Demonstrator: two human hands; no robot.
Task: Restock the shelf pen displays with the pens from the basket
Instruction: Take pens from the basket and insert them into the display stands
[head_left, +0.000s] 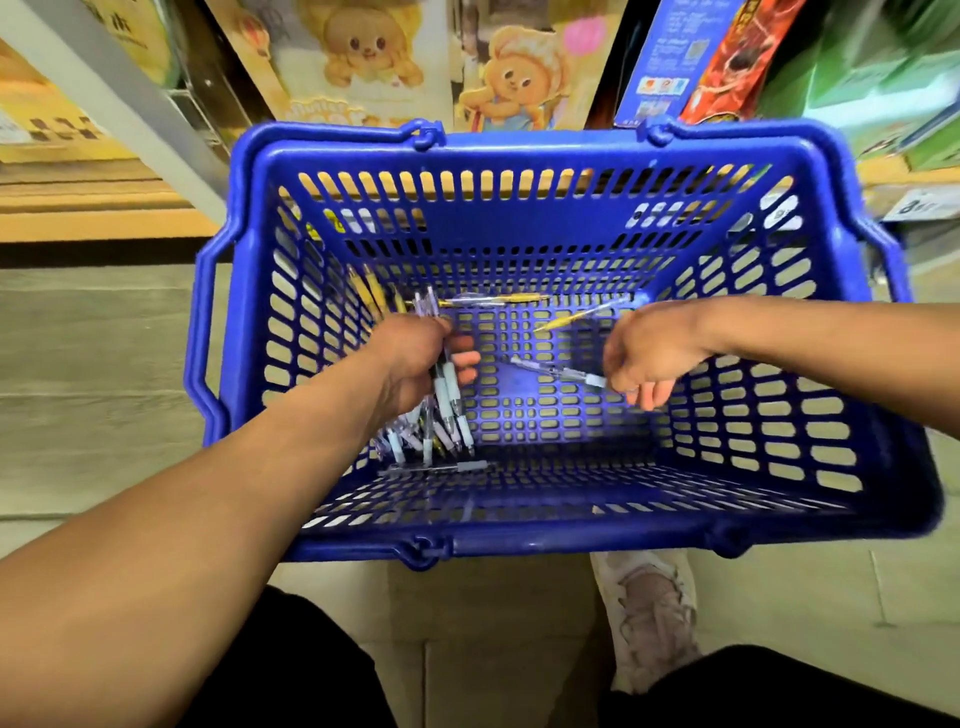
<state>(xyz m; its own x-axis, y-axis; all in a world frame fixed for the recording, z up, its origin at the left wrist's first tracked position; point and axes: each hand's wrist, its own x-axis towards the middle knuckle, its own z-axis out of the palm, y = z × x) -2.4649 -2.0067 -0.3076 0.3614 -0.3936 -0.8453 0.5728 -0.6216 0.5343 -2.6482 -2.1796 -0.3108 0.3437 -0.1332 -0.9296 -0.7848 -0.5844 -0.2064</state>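
While the left hand (415, 358) is closed round a bundle (447, 415) of pens low inside the basket (519, 150), its grip looks close to full: the pens fan out below the fist at differing angles, tips toward the basket's bottom (a few seem wedged by their neighbours, not by a finger). The right hand (652, 353) pinches one clear pen (556, 370) by its end, and the rest of it points across at the left hand, well apart from it. The likeliest slip comes if that pen is passed over, since the left grip would have to loosen to take it and the outer pens could slide free and drop back. A lesser risk is the slotted bottom, where a down-pointing tip could catch in a hole and lever the bundle apart as it is lifted. Two yellow pens (558, 322) lie by the far wall and a grey pen (441, 467) lies along the near wall, easy to leave behind. No pen display is in view, only boxes (363, 62) beyond the basket, so the bundle faces a carry, and a splayed handful could spill onto the floor (78, 338).
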